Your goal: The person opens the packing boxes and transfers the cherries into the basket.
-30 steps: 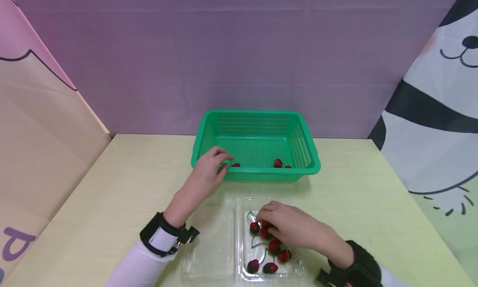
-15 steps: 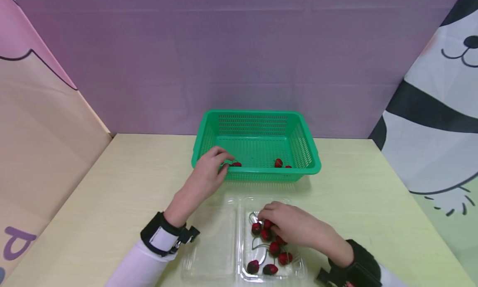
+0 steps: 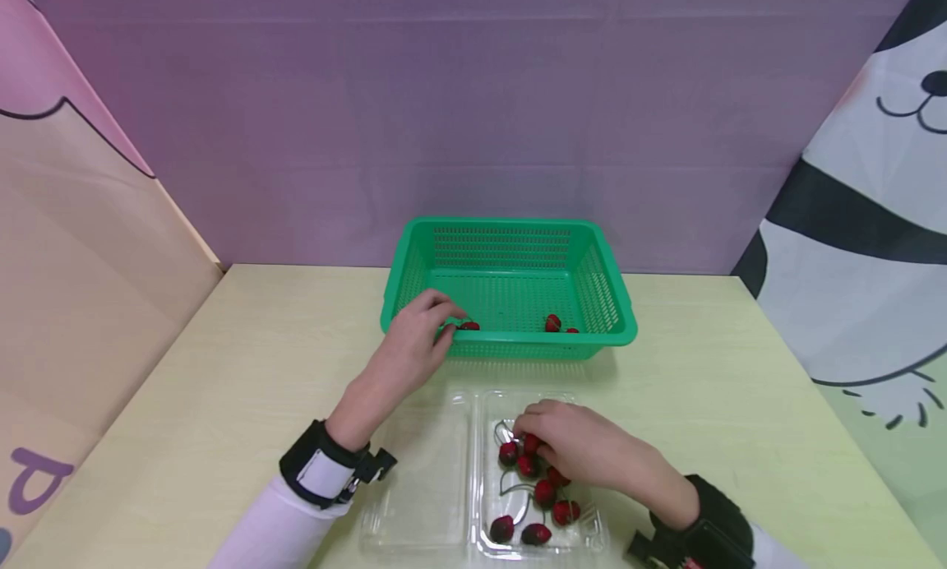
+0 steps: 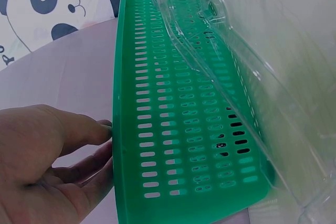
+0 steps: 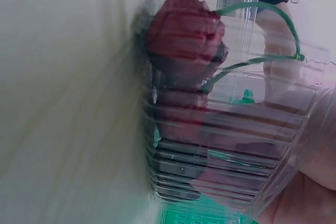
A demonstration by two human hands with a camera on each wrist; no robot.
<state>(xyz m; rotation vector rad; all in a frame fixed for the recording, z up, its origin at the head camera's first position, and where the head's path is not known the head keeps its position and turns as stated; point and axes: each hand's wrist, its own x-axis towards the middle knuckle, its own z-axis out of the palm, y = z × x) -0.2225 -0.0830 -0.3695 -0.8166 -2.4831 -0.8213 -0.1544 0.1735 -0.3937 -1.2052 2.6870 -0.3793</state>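
2 hands [image 3: 414, 335] [image 3: 575, 440], can't tell grip | L @basket [image 3: 503, 293], R @cherries [image 3: 527, 467] | tray ribs [image 5: 236, 161]: R-cam, not head

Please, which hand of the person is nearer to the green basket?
Left. The left hand is at the near rim of the green basket; the right hand is over cherries in the clear container, in front of the basket.

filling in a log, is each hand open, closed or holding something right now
Left hand: at the basket, beside a cherry; grip can't be told.
Right hand: over cherries in the clear box; grip can't be told.
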